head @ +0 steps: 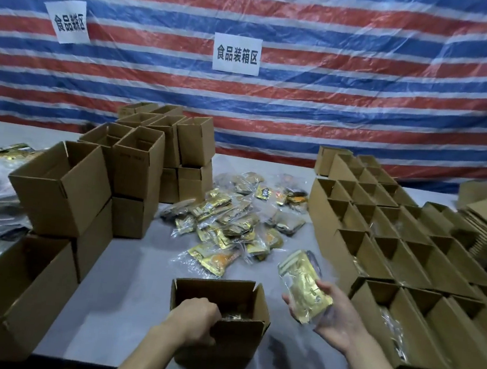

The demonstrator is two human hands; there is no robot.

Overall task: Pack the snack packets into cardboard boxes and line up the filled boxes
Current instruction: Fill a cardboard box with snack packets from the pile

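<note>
Surface (125, 265): grey; a bare strip runs from the near edge to the central heap, with cartons on both sides.
Open box (237, 346): near edge, centre, flaps up; something gold partly visible inside.
Left hand (196, 320): fingers hooked over the box's near rim, grasping it.
Right hand (336, 320): just right of the box, fingers grasping gold packets (304, 284).
Loose packets (232, 222): heap beyond the box.
Rows of boxes (408, 261): right side, open, touching; nearest ones hold packets.
Stacked boxes (135, 170): left, open.
</note>
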